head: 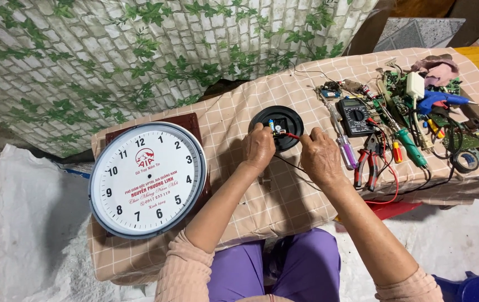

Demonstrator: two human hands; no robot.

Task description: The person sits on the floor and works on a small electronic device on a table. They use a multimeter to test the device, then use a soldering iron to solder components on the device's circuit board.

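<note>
A round black disc [287,116] with a small clock mechanism [277,127] at its middle lies on the checked tablecloth [239,106]. My left hand [258,149] rests on the disc's near edge, fingers pinching at the mechanism. My right hand [320,157] sits just right of the disc and holds a thin red probe [292,135] whose tip touches the mechanism. A red lead [391,187] and a black lead run from the probes to a black multimeter [356,116] further right.
A large round white wall clock [146,180] lies face up at the table's left end. The right end is crowded with screwdrivers [344,146], red pliers [367,162], circuit boards [401,84], a blue glue gun [442,100] and cloth. White sheeting [32,223] covers the floor.
</note>
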